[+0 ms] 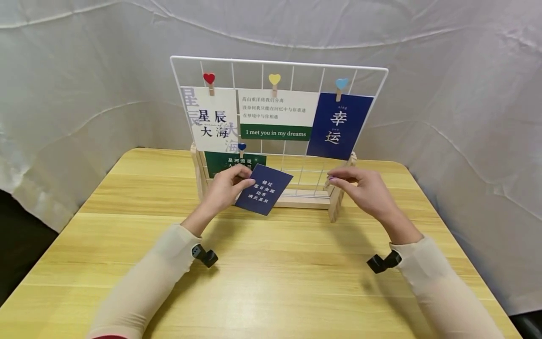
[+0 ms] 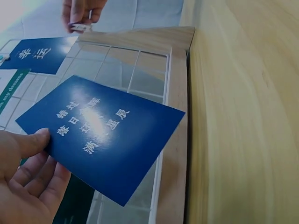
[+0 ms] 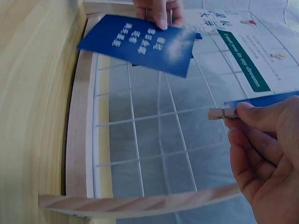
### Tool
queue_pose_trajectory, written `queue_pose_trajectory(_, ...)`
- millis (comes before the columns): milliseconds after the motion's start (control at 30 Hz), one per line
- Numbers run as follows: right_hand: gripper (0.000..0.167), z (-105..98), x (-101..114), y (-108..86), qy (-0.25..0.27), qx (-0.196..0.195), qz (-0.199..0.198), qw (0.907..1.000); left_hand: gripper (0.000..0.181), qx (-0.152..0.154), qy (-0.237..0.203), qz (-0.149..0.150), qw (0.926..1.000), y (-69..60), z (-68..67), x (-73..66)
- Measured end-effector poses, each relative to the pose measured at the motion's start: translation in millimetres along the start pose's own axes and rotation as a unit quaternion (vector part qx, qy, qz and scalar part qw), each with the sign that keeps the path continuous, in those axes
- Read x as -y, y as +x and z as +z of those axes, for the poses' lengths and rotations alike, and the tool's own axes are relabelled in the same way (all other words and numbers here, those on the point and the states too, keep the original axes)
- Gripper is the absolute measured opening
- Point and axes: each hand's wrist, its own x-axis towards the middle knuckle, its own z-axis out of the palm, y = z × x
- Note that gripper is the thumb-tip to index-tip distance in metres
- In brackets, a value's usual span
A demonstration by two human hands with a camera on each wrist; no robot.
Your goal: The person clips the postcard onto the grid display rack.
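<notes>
My left hand (image 1: 225,189) pinches a dark blue card (image 1: 264,192) with white lettering by its edge, thumb on the printed face. Tilted, the card is in front of the lower part of a white wire grid (image 1: 279,60). Between thumb and fingers my right hand (image 1: 369,192) holds a small wooden clothespin (image 3: 222,114), near the grid's lower right. In the right wrist view the clothespin's tip points toward bare wires, apart from the card. A green card (image 1: 213,162), clipped by a dark blue heart clothespin (image 1: 242,147), is partly hidden behind my left hand.
The grid stands in a wooden base (image 1: 302,202) on a wood-grain table (image 1: 271,282). Along its upper part hang a white card (image 1: 211,136), a white-and-green card (image 1: 275,132) and a blue card (image 1: 336,146), held by red, yellow and light blue heart clothespins. Pale cloth (image 1: 423,84) surrounds the table.
</notes>
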Motion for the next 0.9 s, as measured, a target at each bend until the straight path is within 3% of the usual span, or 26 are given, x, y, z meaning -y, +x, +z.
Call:
queue_pose_trajectory(233, 0.022, 6, 7, 12.2, 0.001, -0.017, 0.0, 0.9999, 0.013, -0.027, -0.038, -0.022, 0.9987, 4.3, 10.2, 4.5)
queue_pose_trajectory(467, 0.017, 10, 15, 23.3, 0.007, -0.028, 0.006, 0.9996, 0.016, -0.044, -0.063, -0.022, 0.9968, 8.5, 18.9, 5.8)
queue_pose_trajectory(900, 0.012, 18, 26, 41.4, 0.005, -0.072, -0.021, 0.9972, 0.016, -0.078, -0.099, -0.024, 0.9917, 14.5, 35.1, 4.3)
